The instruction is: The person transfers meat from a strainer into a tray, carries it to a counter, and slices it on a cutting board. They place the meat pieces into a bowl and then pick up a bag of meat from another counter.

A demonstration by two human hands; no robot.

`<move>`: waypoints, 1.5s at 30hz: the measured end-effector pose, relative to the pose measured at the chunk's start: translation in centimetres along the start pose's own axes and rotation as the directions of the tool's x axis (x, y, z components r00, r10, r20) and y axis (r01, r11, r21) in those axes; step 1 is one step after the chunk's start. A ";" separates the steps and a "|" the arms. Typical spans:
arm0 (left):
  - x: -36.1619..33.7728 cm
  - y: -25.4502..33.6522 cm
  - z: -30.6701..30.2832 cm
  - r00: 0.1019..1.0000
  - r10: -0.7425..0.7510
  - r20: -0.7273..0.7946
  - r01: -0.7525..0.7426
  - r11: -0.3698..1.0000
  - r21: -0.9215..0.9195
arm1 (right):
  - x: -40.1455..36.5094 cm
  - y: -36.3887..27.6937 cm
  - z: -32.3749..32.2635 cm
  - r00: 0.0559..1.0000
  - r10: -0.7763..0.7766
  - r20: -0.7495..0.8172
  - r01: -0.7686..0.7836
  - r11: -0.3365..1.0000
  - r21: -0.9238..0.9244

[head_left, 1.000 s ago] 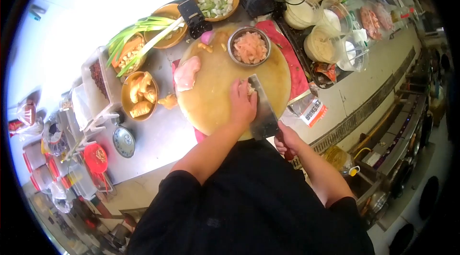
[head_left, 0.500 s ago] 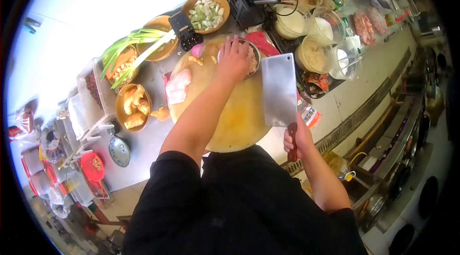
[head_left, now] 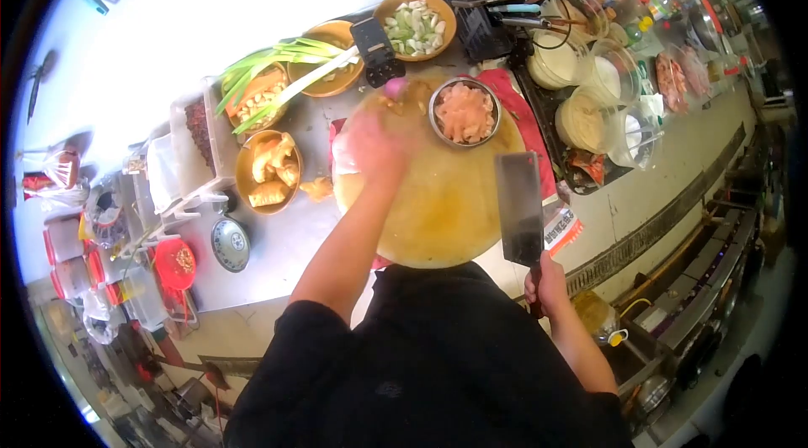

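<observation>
My right hand (head_left: 552, 286) grips the dark handle of a cleaver (head_left: 521, 210), its broad blade upright at the right edge of the round chopping board (head_left: 446, 216). My left hand (head_left: 377, 143) is smeared by motion over the board's left side, its fingers not readable. Beside it, partly covered, lies a pale piece of raw meat (head_left: 342, 153). A metal bowl (head_left: 434, 122) with sliced pink meat (head_left: 467, 113) stands on the board's upper right. Near the board's top edge are a purple onion piece (head_left: 395, 89) and bits of ginger (head_left: 420, 98).
Ginger fills a brown bowl (head_left: 250, 180) at left; leeks (head_left: 290, 94) lie across bowls behind it. A bowl of chopped leek (head_left: 454, 27) stands at the back, near a black phone-like device (head_left: 373, 42). Tubs of powders (head_left: 581, 118) sit on a tray at right.
My left hand has come off the metal bowl and swung left towards the raw meat, uncovering the sliced meat. The cleaver stays in my right hand, its blade turned more edge-on. The view has shifted.
</observation>
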State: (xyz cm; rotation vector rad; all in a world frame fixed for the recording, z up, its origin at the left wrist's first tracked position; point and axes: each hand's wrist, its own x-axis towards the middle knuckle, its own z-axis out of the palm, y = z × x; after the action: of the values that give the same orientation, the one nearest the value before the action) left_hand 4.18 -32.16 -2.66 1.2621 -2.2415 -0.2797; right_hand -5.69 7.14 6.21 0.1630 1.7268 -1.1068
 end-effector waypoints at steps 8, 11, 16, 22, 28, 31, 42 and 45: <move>1.0 -5.9 -6.2 0.657 -0.589 0.470 0.617 0.779 0.115 | -0.3 -0.6 3.3 1.000 -0.012 0.021 0.014 0.996 -0.092; 1.1 -6.6 -4.4 0.682 -0.460 0.568 0.647 0.742 -0.175 | -0.3 -1.2 4.2 0.998 -0.037 0.045 0.042 0.994 -0.099; 0.9 -3.7 -6.1 0.705 -0.324 0.632 0.704 0.427 -0.567 | -0.7 -1.5 4.7 0.993 -0.089 0.077 0.099 0.986 -0.137; -0.8 1.7 -10.3 0.576 0.026 0.817 0.811 0.113 -0.575 | -0.8 -1.0 4.6 0.994 -0.101 0.030 0.104 0.984 -0.147; -7.0 -2.0 -5.4 0.371 -0.140 0.918 0.893 0.324 -0.311 | -1.2 -1.1 5.1 0.997 -0.072 0.005 0.072 0.993 -0.099; -8.3 -2.3 -5.6 0.430 -0.176 0.886 0.863 0.367 -0.346 | -1.6 -1.0 5.3 0.998 -0.064 0.017 0.066 0.988 -0.138; -7.3 0.9 -8.6 0.664 -0.077 0.744 0.676 0.487 -0.553 | -1.5 -0.4 5.9 0.986 -0.148 0.070 0.162 0.940 -0.299; -6.7 1.6 -10.7 0.798 0.172 0.578 0.245 0.783 -0.571 | -2.4 -1.5 6.1 0.994 -0.112 0.018 0.113 0.962 -0.250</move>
State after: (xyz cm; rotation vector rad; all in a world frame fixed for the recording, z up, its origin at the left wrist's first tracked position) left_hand 11.69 -24.84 4.49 0.9050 -2.2766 -1.5123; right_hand -1.31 2.67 8.77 -0.0962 1.8737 -0.9570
